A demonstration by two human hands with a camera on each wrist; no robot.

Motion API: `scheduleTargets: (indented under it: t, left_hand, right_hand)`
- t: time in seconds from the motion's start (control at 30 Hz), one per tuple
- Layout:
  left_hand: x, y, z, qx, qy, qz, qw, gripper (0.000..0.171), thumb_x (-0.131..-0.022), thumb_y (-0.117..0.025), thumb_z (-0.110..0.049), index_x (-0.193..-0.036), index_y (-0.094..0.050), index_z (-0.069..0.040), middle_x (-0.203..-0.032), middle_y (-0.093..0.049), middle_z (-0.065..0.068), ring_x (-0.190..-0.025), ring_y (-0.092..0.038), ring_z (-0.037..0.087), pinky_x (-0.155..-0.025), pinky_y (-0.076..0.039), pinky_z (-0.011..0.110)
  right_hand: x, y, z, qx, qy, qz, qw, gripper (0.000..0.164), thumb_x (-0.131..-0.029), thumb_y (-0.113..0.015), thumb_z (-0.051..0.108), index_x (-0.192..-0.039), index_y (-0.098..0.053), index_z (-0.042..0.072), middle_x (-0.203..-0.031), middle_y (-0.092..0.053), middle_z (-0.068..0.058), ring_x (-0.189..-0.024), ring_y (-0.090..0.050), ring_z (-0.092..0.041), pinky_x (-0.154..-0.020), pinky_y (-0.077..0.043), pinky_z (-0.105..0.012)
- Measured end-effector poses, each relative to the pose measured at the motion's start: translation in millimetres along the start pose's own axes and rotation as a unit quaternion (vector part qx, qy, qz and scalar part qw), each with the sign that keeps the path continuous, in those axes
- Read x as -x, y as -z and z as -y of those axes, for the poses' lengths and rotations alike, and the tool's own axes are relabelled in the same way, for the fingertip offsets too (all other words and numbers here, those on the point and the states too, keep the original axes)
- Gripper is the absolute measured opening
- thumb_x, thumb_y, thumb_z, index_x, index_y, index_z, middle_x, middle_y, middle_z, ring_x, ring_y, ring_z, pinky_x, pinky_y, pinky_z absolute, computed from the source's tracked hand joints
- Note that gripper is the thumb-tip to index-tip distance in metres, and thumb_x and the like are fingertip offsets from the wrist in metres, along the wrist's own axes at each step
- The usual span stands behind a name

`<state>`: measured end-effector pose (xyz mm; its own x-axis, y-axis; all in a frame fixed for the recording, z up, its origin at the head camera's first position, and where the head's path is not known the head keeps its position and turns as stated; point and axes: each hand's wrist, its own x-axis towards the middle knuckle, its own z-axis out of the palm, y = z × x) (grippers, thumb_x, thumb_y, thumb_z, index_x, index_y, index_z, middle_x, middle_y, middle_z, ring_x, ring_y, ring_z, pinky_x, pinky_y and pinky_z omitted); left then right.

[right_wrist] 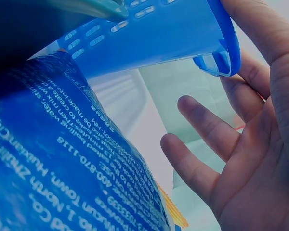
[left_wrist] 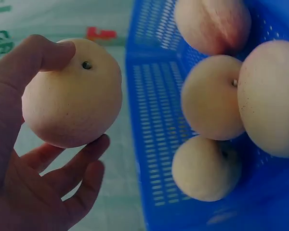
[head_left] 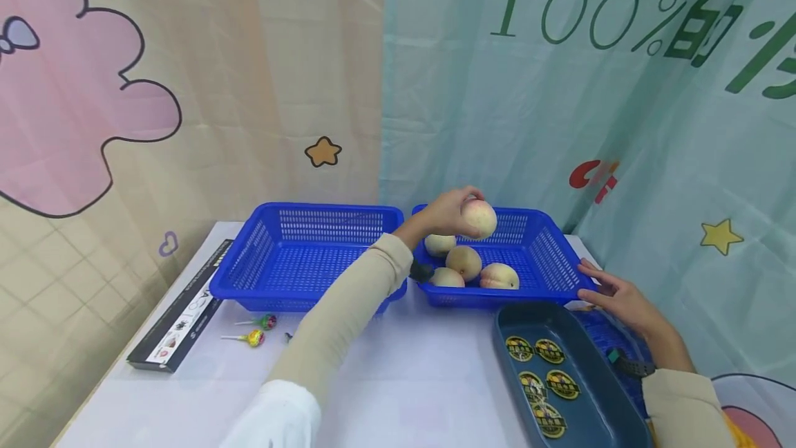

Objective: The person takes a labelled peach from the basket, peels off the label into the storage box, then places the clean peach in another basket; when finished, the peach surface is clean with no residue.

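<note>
My left hand holds a pale peach above the back of the right blue basket. The left wrist view shows the thumb on top near the stem hollow of the peach, with curled fingers beneath. Several more peaches lie in the left half of that basket. My right hand grips the basket's right front corner. In the right wrist view, thumb and index finger pinch the blue rim, while the other fingers extend loosely beside it.
Left of it stands another blue basket. A long black-and-white box and lollipops lie near it. At front right, a dark blue tray holds several round stickers, beside a blue printed bag. A printed curtain hangs behind.
</note>
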<state>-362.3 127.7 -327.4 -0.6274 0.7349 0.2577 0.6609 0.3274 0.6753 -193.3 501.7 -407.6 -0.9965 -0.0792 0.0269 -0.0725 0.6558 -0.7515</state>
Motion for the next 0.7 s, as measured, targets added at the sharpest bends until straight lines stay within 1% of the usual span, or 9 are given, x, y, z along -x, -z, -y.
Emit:
scheduleTargets:
  t: [0.1,0.13,0.2,0.27,0.33,0.47,0.57,0.63,0.7]
  left_hand:
    - [-17.3,-14.1,11.5,-0.037,0.026,0.011,0.9989,0.071,-0.082,-0.085,-0.024,-0.143,-0.049,-0.014,-0.127,-0.061,0.005,-0.1,-0.061,0.018,-0.078,-0.053,0.029]
    - [-21.1,-19.0,14.2,-0.04,0.035,0.015,0.9985,0.072,-0.082,-0.086,-0.024,-0.143,-0.049,-0.014,-0.127,-0.061,0.005,-0.101,-0.062,0.018,-0.079,-0.053,0.03]
    - [-27.2,-29.4,18.6,-0.046,0.048,0.023,0.9976,0.072,-0.083,-0.085,-0.023,-0.143,-0.049,-0.013,-0.128,-0.061,0.006,-0.102,-0.061,0.019,-0.08,-0.052,0.031]
    - [-31.7,-39.7,20.9,-0.045,0.055,0.035,0.9969,0.072,-0.083,-0.085,-0.022,-0.144,-0.047,-0.013,-0.129,-0.06,0.007,-0.104,-0.061,0.019,-0.082,-0.052,0.031]
    - [-35.7,-49.1,21.7,-0.043,0.054,0.043,0.9967,0.071,-0.083,-0.084,-0.02,-0.143,-0.047,-0.012,-0.129,-0.06,0.006,-0.105,-0.06,0.019,-0.083,-0.051,0.03]
    - [-41.6,-62.3,18.8,-0.049,0.055,0.053,0.9959,0.071,-0.081,-0.085,-0.017,-0.141,-0.048,-0.014,-0.128,-0.059,0.006,-0.105,-0.059,0.018,-0.083,-0.05,0.03]
    - [-44.8,-67.5,16.0,-0.063,0.073,0.063,0.9934,0.07,-0.082,-0.085,-0.015,-0.141,-0.048,-0.016,-0.129,-0.059,0.006,-0.106,-0.058,0.019,-0.083,-0.05,0.031]
    - [-46.2,-69.6,14.5,-0.075,0.09,0.079,0.99,0.067,-0.085,-0.082,-0.014,-0.142,-0.048,-0.016,-0.131,-0.058,0.006,-0.108,-0.058,0.02,-0.084,-0.05,0.031]
    - [-47.4,-70.7,13.0,-0.099,0.103,0.109,0.9837,0.06,-0.089,-0.077,-0.015,-0.142,-0.049,-0.017,-0.135,-0.057,0.007,-0.112,-0.057,0.02,-0.086,-0.049,0.031]
  right_hand:
    - [-1.5,-6.8,-5.0,-0.011,0.001,-0.004,1.0,0.071,-0.103,-0.062,0.025,-0.158,-0.025,-0.002,-0.165,-0.008,-0.024,-0.143,-0.017,-0.057,-0.106,-0.026,-0.073]
    - [-2.1,-9.4,-6.9,-0.015,0.001,-0.004,1.0,0.071,-0.103,-0.061,0.025,-0.158,-0.026,-0.002,-0.165,-0.008,-0.023,-0.143,-0.017,-0.055,-0.11,-0.029,-0.065]
    - [-2.4,-14.0,-10.5,-0.025,0.0,-0.002,1.0,0.07,-0.104,-0.061,0.025,-0.158,-0.026,-0.002,-0.166,-0.008,-0.023,-0.144,-0.017,-0.054,-0.112,-0.038,-0.043]
    - [-1.5,-16.6,-13.7,-0.032,-0.002,-0.004,0.999,0.068,-0.104,-0.061,0.025,-0.157,-0.027,-0.002,-0.165,-0.009,-0.023,-0.144,-0.017,-0.053,-0.103,-0.041,-0.02]
    - [-0.1,-16.9,-16.0,-0.043,-0.001,-0.008,0.999,0.067,-0.104,-0.061,0.022,-0.157,-0.027,-0.003,-0.165,-0.009,-0.024,-0.145,-0.016,-0.053,-0.091,-0.038,-0.006]
    - [1.7,-13.5,-17.0,-0.045,-0.001,-0.015,0.999,0.067,-0.104,-0.061,0.021,-0.156,-0.028,-0.004,-0.165,-0.01,-0.024,-0.144,-0.017,-0.053,-0.087,-0.037,-0.004]
    - [1.5,-9.9,-14.4,-0.04,-0.002,-0.017,0.999,0.068,-0.104,-0.061,0.022,-0.157,-0.027,-0.004,-0.165,-0.01,-0.024,-0.143,-0.02,-0.054,-0.087,-0.038,-0.005]
    - [1.0,-7.5,-12.0,-0.035,-0.004,-0.019,0.999,0.068,-0.104,-0.061,0.022,-0.157,-0.028,-0.003,-0.165,-0.01,-0.024,-0.142,-0.023,-0.054,-0.086,-0.038,-0.005]
    - [0.7,-5.0,-9.4,-0.03,-0.006,-0.02,0.999,0.068,-0.104,-0.061,0.023,-0.157,-0.027,-0.003,-0.165,-0.01,-0.023,-0.142,-0.024,-0.054,-0.085,-0.038,-0.005]
